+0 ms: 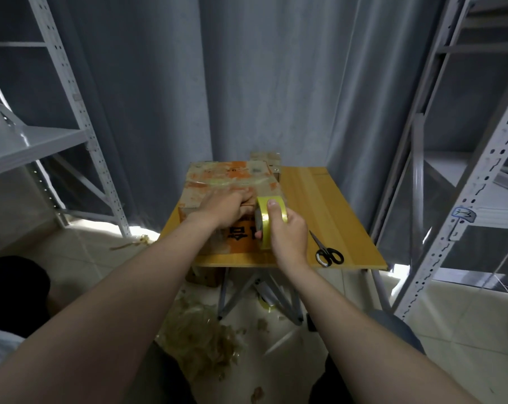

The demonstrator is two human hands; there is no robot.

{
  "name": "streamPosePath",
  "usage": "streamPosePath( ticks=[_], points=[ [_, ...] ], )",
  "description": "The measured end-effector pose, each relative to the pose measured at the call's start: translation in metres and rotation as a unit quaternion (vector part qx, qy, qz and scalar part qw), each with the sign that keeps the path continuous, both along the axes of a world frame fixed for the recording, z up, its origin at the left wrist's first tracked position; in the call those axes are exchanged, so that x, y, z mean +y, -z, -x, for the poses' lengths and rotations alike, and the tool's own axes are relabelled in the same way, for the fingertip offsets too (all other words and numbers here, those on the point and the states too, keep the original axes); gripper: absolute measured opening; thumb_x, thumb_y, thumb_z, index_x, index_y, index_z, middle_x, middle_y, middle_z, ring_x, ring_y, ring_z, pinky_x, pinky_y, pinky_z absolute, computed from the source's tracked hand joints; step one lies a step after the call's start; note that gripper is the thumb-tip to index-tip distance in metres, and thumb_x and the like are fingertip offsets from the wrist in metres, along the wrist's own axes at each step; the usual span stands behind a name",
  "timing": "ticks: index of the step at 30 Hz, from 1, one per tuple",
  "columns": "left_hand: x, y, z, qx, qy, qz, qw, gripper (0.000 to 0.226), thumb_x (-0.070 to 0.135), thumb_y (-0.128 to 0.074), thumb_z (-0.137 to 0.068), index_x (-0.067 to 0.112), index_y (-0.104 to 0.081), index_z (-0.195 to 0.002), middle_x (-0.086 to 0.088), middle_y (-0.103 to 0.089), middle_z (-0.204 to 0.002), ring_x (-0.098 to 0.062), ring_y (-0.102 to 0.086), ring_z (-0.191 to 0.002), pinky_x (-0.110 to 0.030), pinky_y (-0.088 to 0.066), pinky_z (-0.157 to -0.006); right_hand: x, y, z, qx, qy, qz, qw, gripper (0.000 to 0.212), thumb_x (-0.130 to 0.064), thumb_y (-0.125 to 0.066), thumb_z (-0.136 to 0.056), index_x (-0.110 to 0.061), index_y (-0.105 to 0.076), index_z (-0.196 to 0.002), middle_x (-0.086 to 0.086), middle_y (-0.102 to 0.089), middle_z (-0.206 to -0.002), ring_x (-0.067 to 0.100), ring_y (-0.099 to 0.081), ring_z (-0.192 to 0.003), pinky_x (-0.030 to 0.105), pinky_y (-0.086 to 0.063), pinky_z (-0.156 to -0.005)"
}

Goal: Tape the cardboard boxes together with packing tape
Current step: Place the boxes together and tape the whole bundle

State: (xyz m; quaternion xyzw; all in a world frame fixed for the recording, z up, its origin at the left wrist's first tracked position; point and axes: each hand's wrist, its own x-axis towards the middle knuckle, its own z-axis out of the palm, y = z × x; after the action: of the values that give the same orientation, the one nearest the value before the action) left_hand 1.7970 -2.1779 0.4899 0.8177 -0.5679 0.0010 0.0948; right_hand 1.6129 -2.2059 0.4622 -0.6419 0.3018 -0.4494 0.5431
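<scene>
The large cardboard box (217, 182) lies flat on the left half of the small wooden table (319, 205), close to you. That puts its top within easy reach of both arms, and a smaller box (265, 157) shows just behind its far right corner. A strip of tape (232, 180) already crosses the far part of the top. You hold the tape roll (265, 225) upright on edge at the box's right side, most likely so the tape can unwind straight across the cardboard. Your right hand (287, 231) is wrapped firmly round the roll, with the thumb (273, 205) pressed on its outer face and the fingers hooked in underneath, which probably lets you brake the roll as it turns. Your left hand (223, 207) rests knuckles-up on the box top, touching the roll, its fingers curled in toward it. It steadies the box. I cannot tell whether it also pinches the tape's free end, because no loose strip shows between hand and roll. The scissors (327, 252) lie closed on the table just right of your right wrist, near enough to grab for the cut.
</scene>
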Motion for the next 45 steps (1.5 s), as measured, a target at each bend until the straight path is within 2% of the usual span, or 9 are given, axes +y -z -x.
streamPosePath(
  ticks=[4, 16, 24, 29, 34, 37, 39, 42, 45],
  points=[
    [-0.001, -0.001, -0.001, 0.019, -0.006, -0.007, 1.0, 0.059, 0.053, -0.047, -0.105, 0.035, -0.035, -0.16, 0.009, -0.036, -0.166, -0.027, -0.035, -0.151, -0.053, -0.032, -0.12, 0.015, 0.017, 0.006, 0.033, 0.023, -0.018, 0.999, 0.043, -0.05, -0.054, -0.102, -0.021, -0.068, -0.074, -0.001, -0.073, -0.062, 0.014, -0.072, -0.053, 0.017, -0.044, -0.042],
    [0.0, 0.0, -0.004, 0.007, 0.003, -0.05, 0.999, 0.063, 0.049, -0.04, -0.109, 0.036, -0.017, -0.165, 0.011, -0.017, -0.172, -0.027, -0.015, -0.159, -0.06, -0.015, -0.126, 0.02, 0.041, 0.009, 0.043, 0.02, -0.079, 0.996, 0.041, -0.049, -0.056, -0.103, -0.017, -0.073, -0.084, 0.0, -0.075, -0.069, 0.016, -0.074, -0.058, 0.032, -0.056, -0.054],
    [0.006, 0.008, -0.004, 0.003, 0.003, -0.039, 0.999, 0.069, 0.061, -0.036, -0.104, 0.038, -0.011, -0.165, 0.013, -0.01, -0.173, -0.023, -0.005, -0.161, -0.058, 0.003, -0.125, 0.019, 0.052, 0.007, 0.053, 0.028, -0.067, 0.996, 0.041, -0.051, -0.056, -0.102, -0.02, -0.072, -0.08, -0.001, -0.074, -0.067, 0.013, -0.073, -0.056, 0.017, -0.045, -0.043],
    [0.011, 0.008, 0.001, -0.001, 0.005, -0.021, 1.0, 0.07, 0.072, -0.027, -0.102, 0.041, -0.015, -0.164, 0.015, -0.013, -0.172, -0.022, -0.008, -0.16, -0.058, 0.001, -0.126, 0.019, 0.057, 0.004, 0.065, 0.037, -0.053, 0.996, 0.043, -0.055, -0.055, -0.101, -0.022, -0.072, -0.08, -0.001, -0.074, -0.067, 0.012, -0.073, -0.058, 0.026, -0.05, -0.052],
    [0.011, 0.011, 0.006, -0.02, -0.01, -0.001, 1.0, 0.08, 0.083, -0.021, -0.095, 0.041, -0.021, -0.163, 0.016, -0.019, -0.171, -0.019, -0.013, -0.16, -0.06, -0.005, -0.125, 0.031, 0.069, 0.002, 0.055, 0.048, -0.102, 0.992, 0.043, -0.054, -0.055, -0.101, -0.019, -0.072, -0.082, 0.002, -0.074, -0.066, 0.016, -0.073, -0.054, 0.025, -0.051, -0.044],
    [0.009, 0.012, 0.006, -0.016, -0.012, 0.035, 0.999, 0.082, 0.085, -0.03, -0.091, 0.041, -0.031, -0.16, 0.017, -0.028, -0.168, -0.017, -0.019, -0.158, -0.058, -0.01, -0.125, 0.038, 0.085, 0.004, 0.069, 0.05, -0.121, 0.989, 0.044, -0.053, -0.055, -0.102, -0.017, -0.072, -0.085, -0.003, -0.074, -0.067, 0.014, -0.073, -0.054, 0.022, -0.051, -0.044],
    [0.012, 0.015, 0.005, -0.005, -0.001, 0.077, 0.997, 0.077, 0.081, -0.042, -0.091, 0.04, -0.042, -0.156, 0.017, -0.04, -0.163, -0.016, -0.03, -0.154, -0.053, -0.019, -0.124, 0.037, 0.09, 0.0, 0.064, 0.033, -0.152, 0.986, 0.042, -0.051, -0.056, -0.102, -0.016, -0.073, -0.087, -0.002, -0.076, -0.071, 0.017, -0.075, -0.058, 0.03, -0.058, -0.05],
    [0.018, 0.022, 0.007, 0.052, 0.012, 0.211, 0.976, 0.056, 0.063, -0.068, -0.089, 0.033, -0.067, -0.136, 0.013, -0.063, -0.137, -0.014, -0.048, -0.133, -0.044, -0.037, -0.113, 0.036, 0.091, -0.007, 0.05, 0.005, -0.2, 0.979, 0.037, -0.049, -0.059, -0.102, -0.015, -0.072, -0.094, 0.001, -0.077, -0.075, 0.023, -0.076, -0.062, 0.043, -0.064, -0.065],
    [0.025, 0.032, 0.013, 0.053, 0.031, 0.275, 0.959, 0.041, 0.045, -0.077, -0.09, 0.03, -0.072, -0.128, 0.012, -0.064, -0.122, -0.012, -0.047, -0.121, -0.043, -0.038, -0.109, 0.035, 0.091, -0.009, 0.049, -0.008, -0.217, 0.975, 0.032, -0.049, -0.059, -0.102, -0.02, -0.07, -0.099, 0.0, -0.078, -0.075, 0.022, -0.077, -0.064, 0.039, -0.063, -0.065]
  ],
)
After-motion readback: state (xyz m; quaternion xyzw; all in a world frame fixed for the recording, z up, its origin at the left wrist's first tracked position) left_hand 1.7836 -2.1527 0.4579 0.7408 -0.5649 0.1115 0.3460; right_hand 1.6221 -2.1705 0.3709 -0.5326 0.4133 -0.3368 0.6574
